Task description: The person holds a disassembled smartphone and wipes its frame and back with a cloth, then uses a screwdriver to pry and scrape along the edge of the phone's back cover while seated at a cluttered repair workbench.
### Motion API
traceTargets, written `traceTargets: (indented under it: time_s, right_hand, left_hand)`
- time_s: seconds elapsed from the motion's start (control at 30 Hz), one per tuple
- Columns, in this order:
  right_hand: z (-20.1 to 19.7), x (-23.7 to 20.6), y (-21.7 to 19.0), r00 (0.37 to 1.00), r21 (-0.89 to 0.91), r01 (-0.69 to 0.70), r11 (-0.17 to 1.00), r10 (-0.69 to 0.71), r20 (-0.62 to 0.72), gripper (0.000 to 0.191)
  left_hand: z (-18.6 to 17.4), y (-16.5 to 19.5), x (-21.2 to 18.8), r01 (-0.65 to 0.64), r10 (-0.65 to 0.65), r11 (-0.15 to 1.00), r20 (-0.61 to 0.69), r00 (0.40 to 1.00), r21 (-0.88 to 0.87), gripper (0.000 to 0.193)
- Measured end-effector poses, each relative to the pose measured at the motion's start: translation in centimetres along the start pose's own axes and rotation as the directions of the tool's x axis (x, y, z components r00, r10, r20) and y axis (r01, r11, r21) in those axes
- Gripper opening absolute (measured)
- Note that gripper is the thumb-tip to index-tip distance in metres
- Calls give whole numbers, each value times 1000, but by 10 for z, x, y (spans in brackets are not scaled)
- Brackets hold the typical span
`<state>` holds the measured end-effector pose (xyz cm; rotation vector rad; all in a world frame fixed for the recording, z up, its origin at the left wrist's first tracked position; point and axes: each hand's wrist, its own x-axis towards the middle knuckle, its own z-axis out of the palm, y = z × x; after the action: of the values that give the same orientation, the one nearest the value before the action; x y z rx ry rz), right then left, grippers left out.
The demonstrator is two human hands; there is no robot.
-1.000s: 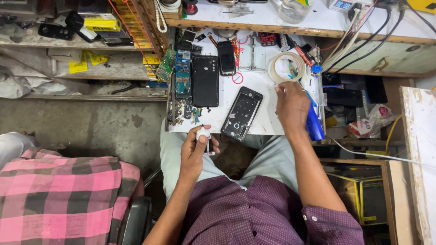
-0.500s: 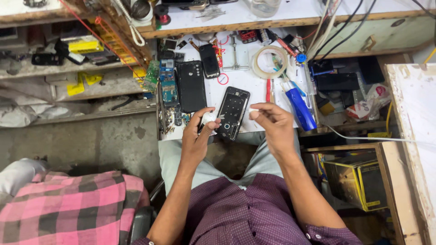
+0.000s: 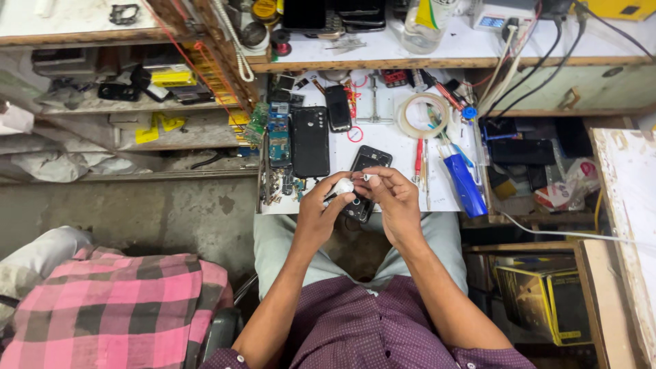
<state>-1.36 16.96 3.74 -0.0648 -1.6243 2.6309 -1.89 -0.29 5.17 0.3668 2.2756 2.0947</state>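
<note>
While pinched: small white lump (image 3: 342, 186).

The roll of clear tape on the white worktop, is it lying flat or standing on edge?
Lying flat: the tape roll shows as a full open ring, with the white worktop visible through its middle.

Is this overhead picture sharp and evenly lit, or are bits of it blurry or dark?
Head view: the white worktop is evenly lit and sharp; the left hand and right hand look slightly soft; the space under the bench at right is dim.
</note>
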Motion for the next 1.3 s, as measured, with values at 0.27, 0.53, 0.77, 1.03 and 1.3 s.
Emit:
traceTargets:
  time_s: [0.27,0.53,0.77,1.03,1.3]
  right_hand:
    - [-4,4,6,999,-52,31,998,-30,11,24]
    - [-4,2,5,996,-92,87,992,-85,35,22]
    - [-4,3,4,996,-109,88,990,-85,29,22]
    - [-3,3,-3,992,-194,121,974,-111,60,22]
    - [6,-4,-31,902,-625,428,653,-348,254,19]
  left_hand:
    - [-4,10,6,-34,33,996,16,999,79,37]
    - [-5,9,6,-63,62,998,34,998,30,36]
    - [-4,6,5,-47,46,999,35,998,26,39]
    - [-3,10,5,-51,51,999,38,998,4,39]
    - [-6,25,3,-66,72,965,-15,997,253,40]
